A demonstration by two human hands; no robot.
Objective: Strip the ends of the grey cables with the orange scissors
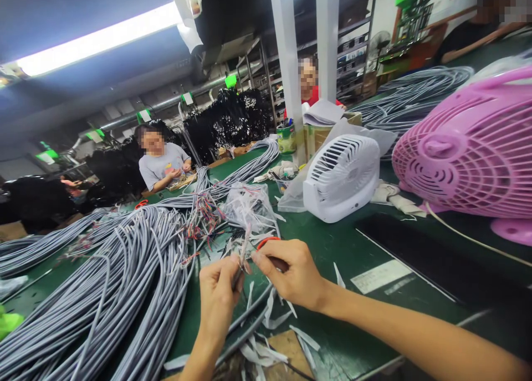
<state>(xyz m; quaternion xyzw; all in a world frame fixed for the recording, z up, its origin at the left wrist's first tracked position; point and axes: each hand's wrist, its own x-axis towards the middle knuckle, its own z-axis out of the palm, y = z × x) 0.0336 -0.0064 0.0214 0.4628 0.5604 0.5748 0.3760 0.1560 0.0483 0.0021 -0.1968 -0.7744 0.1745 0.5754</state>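
Note:
My left hand (220,292) is closed, thumb and fingers pinching the end of a grey cable (238,276). A pale strip-like bundle (246,238) rises from that end; blur hides its details. Close on the right, my right hand (293,270) is curled round what looks like a pair of scissors with an orange-red handle (268,241). Most of this tool is covered by the fingers. The thumb of my right hand is almost at the cable end; I cannot tell whether it touches. White scraps (274,314) lie below both hands.
Grey cables (124,281) cover the left of the green table, their coloured wire ends (203,215) near a clear plastic bag (249,201). To the right stand a white fan (343,179), a pink fan (469,148) and a black mat (432,259). A person (162,159) sits opposite.

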